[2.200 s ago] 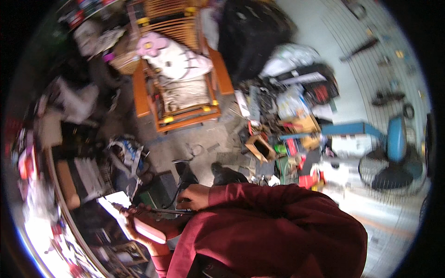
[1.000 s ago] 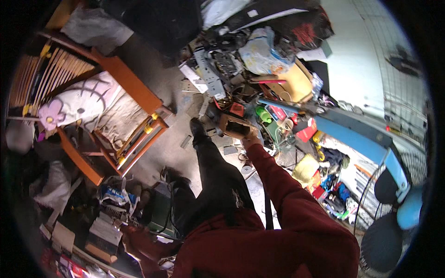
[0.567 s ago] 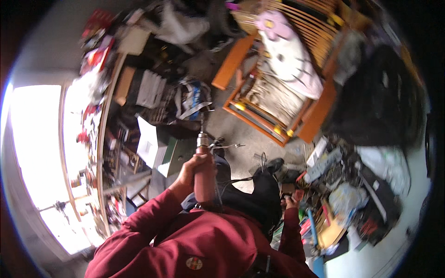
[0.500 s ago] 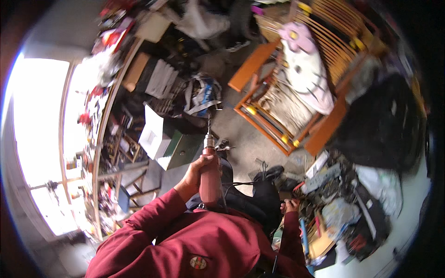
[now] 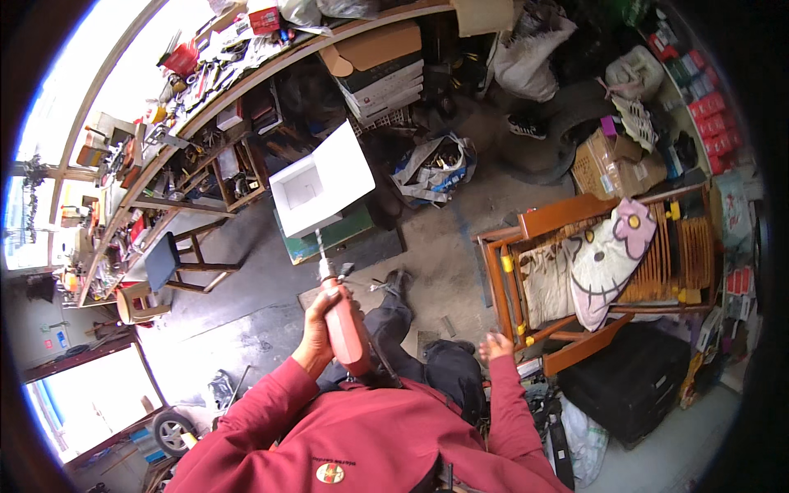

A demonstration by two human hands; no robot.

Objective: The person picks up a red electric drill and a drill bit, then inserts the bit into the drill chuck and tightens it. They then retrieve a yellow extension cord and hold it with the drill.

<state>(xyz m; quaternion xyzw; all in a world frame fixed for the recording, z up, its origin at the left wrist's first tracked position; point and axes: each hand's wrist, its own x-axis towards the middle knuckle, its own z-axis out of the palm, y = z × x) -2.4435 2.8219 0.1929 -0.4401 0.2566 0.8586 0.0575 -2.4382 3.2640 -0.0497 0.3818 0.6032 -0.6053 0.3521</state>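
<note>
Head view: the left hand [image 5: 316, 330] is clamped around a red drill [image 5: 348, 335], the right hand [image 5: 496, 347] loosely uncurled.

The drill [image 5: 347, 327], at seven o'clock from the middle, is a dull salmon red with a silvery chuck [image 5: 327, 269], set against the maroon top [image 5: 386, 440] at six, which bears a round yellow-and-red badge [image 5: 330, 473]. Toward ten stands a plain white box [image 5: 341, 177] over a dark green case [image 5: 333, 242], with a slate-blue stool seat [image 5: 163, 261] at nine. At three, an orange-brown slatted chair [image 5: 567, 215] carries a white cushion [image 5: 600, 267] patterned with dark whisker lines and a yellow-centred pink flower, a black bag [image 5: 625, 382] sits at four, and red boxes [image 5: 708, 107] show at two.
</note>
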